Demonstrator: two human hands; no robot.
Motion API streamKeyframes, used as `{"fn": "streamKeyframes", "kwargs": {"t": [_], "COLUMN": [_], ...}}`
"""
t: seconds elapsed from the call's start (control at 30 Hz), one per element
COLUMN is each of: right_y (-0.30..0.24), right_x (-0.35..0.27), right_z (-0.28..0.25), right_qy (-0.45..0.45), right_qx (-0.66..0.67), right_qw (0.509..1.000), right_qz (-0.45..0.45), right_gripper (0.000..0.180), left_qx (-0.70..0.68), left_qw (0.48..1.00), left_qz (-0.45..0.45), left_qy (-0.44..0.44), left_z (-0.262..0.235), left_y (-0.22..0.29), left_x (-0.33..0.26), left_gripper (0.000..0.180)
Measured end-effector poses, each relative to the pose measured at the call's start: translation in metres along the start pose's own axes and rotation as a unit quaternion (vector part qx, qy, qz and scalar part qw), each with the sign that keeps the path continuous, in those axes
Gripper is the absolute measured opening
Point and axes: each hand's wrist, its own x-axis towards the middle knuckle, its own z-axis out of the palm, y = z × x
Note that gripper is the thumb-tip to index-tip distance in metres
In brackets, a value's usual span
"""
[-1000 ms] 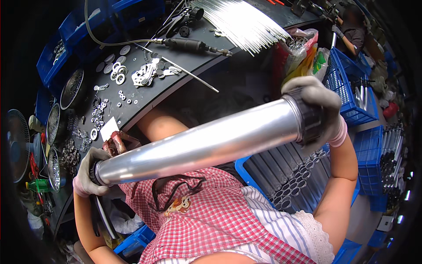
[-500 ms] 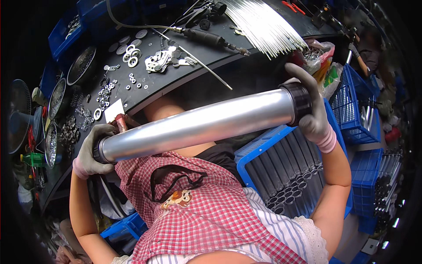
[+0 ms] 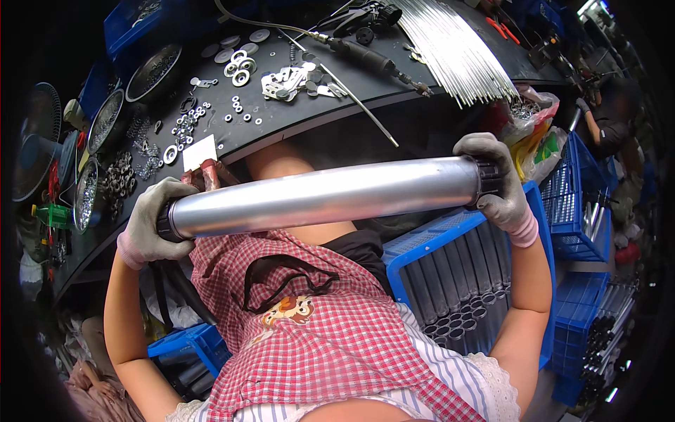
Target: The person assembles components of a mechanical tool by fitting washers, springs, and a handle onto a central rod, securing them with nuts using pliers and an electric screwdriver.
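Observation:
A thick silver metal tube (image 3: pixel 323 200) with black end caps lies crosswise in front of me, above my checked apron. My left hand (image 3: pixel 151 221), in a grey glove with a pink cuff, is closed around the left cap (image 3: pixel 167 221). At the other end my right hand (image 3: pixel 503 186), gloved the same way, wraps its fingers over the ribbed black right cap (image 3: pixel 487 179). The right end sits slightly higher than the left. Both palms' contact with the caps is partly hidden by the fingers.
Across the dark workbench (image 3: pixel 281 112) lie washers, metal plates and a bundle of thin rods (image 3: pixel 460 53), with an air tool (image 3: pixel 365 60) beside them. Metal bowls of small parts stand at left. A blue crate (image 3: pixel 397 260) of dark tubes is at my right. Another person's arm (image 3: pixel 590 126) shows far right.
My right hand has shifted its grip, its fingers now curled over the cap. The tube has become more level, its right end lower. The view has shifted slightly.

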Motion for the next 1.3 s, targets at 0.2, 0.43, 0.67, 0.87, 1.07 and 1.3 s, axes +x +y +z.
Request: {"fn": "streamKeyframes", "kwargs": {"t": [0.2,0.43,0.67,0.87,1.07,1.3], "right_y": [0.011,-0.026,-0.012,0.018,0.068,0.058], "right_x": [-0.001,-0.007,-0.009,-0.005,-0.02,-0.011], "right_z": [-0.001,0.024,-0.034,-0.017,0.021,0.045], "right_qy": [0.009,0.059,0.074,0.005,-0.021,-0.016], "right_qx": [-0.31,0.242,-0.442,-0.097,0.034,0.272], "right_qw": [0.842,0.965,0.822,0.962,0.96,0.928], "right_qz": [-0.441,0.08,-0.351,0.257,0.276,0.254], "right_gripper": [0.066,0.083,0.079,0.065,0.062,0.084], "left_qx": [-0.068,-0.021,-0.019,0.317,0.402,0.276], "left_qw": [0.989,0.994,0.988,0.947,0.911,0.961], "left_qz": [-0.116,-0.106,-0.14,0.035,0.08,0.004], "left_qy": [-0.062,-0.027,-0.063,-0.04,-0.054,-0.017], "left_z": [-0.018,-0.012,-0.021,-0.039,-0.06,-0.054], "left_y": [0.006,0.008,-0.004,0.059,0.086,0.058], "left_x": [-0.007,-0.005,-0.015,0.03,0.042,0.011], "left_gripper": [0.071,0.067,0.066,0.058,0.058,0.055]}}
